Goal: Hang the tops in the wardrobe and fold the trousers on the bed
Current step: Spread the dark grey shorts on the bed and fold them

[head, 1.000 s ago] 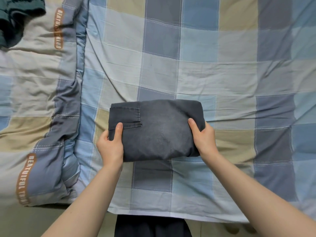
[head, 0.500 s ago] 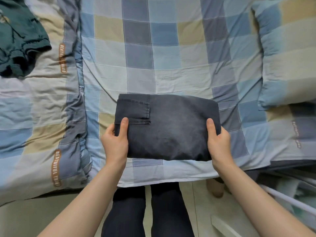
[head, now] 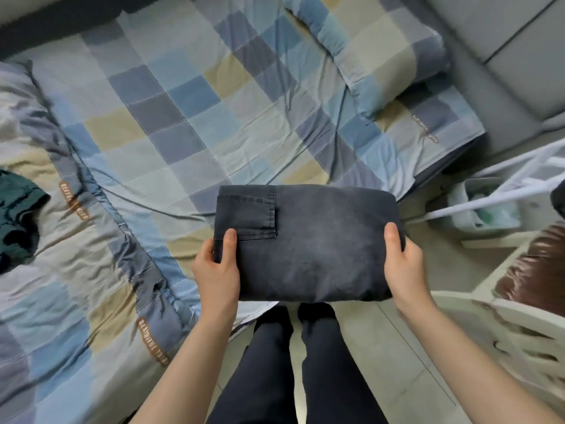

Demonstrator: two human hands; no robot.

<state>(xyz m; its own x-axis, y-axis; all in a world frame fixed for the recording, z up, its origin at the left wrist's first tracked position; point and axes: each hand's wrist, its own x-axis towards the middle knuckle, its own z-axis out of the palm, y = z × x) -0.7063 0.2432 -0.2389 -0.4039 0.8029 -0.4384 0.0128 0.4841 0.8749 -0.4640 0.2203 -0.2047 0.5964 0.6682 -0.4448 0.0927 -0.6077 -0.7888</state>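
Observation:
A pair of dark grey trousers [head: 308,243], folded into a thick rectangle with a back pocket showing at its upper left, is held in the air over the bed's front edge and my legs. My left hand [head: 217,267] grips its left side, thumb on top. My right hand [head: 403,264] grips its right side the same way. A dark green top [head: 18,215] lies crumpled at the far left on the quilt.
The bed's checked sheet [head: 189,123] spreads ahead, with a rolled quilt [head: 76,270] on the left and a pillow [head: 376,53] at the upper right. A white rack [head: 495,191], a brown-seated white chair [head: 526,289] and a grey padded wall panel [head: 504,56] stand on the right.
Both hands have lifted the folded trousers off the sheet and carried them rightward, past the bed's edge. My view has swung right, bringing the pillow, rack and chair into sight.

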